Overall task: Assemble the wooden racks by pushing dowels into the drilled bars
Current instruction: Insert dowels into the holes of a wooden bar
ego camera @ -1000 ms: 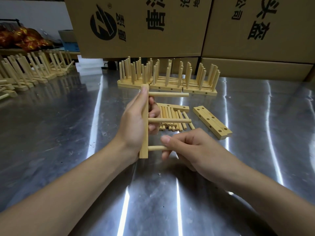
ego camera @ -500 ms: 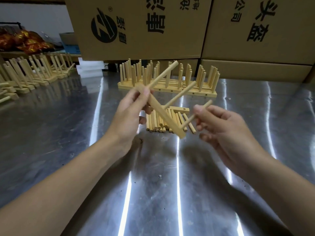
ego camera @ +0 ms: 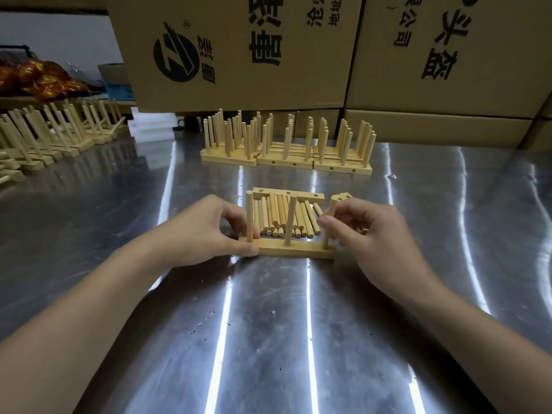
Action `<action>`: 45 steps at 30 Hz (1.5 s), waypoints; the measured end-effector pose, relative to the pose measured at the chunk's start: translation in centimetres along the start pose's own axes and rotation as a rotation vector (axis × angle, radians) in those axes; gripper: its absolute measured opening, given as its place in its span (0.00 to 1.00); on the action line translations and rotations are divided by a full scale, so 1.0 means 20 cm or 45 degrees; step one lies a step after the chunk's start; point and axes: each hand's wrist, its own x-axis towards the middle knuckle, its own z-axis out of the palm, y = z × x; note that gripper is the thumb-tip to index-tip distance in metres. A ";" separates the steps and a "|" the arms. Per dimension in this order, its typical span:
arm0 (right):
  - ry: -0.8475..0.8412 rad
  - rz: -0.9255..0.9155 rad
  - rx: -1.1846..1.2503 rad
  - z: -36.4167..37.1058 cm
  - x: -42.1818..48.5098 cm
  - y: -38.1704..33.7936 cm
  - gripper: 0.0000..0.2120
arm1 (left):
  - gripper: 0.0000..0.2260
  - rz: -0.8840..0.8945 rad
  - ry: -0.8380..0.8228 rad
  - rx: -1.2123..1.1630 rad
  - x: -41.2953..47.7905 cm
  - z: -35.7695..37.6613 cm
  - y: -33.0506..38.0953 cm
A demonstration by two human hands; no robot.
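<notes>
Spare bar (ego camera: 340, 197) mostly behind right hand (ego camera: 370, 234).

A shiny steel tabletop (ego camera: 298, 339) fills the view, streaked with bright light reflections. At twelve o'clock, big cardboard boxes (ego camera: 239, 49) with black printed characters stand stacked. At ten o'clock, a pale wall (ego camera: 59, 34) and red-orange packets (ego camera: 35, 76).

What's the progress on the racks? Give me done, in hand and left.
Done: finished racks stand in a row near the boxes. In hand: a bar standing on the table with three dowels upright, left hand at one end, right hand pinching the end dowel. Left: loose dowels and drilled bars behind.
</notes>
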 end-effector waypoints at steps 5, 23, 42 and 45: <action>0.002 0.004 -0.001 -0.03 0.00 0.00 0.15 | 0.06 0.015 -0.039 -0.006 0.01 -0.01 -0.04; -0.014 0.369 -0.627 -0.24 0.06 0.28 0.22 | 0.09 -0.186 0.063 -0.012 -0.07 -0.24 -0.20; 0.022 0.189 -0.535 -0.19 0.04 0.24 0.10 | 0.23 -0.031 0.596 -0.222 0.03 0.00 -0.15; 0.023 0.102 -0.557 -0.17 0.04 0.23 0.11 | 0.10 -0.032 0.903 -0.159 0.03 -0.01 -0.11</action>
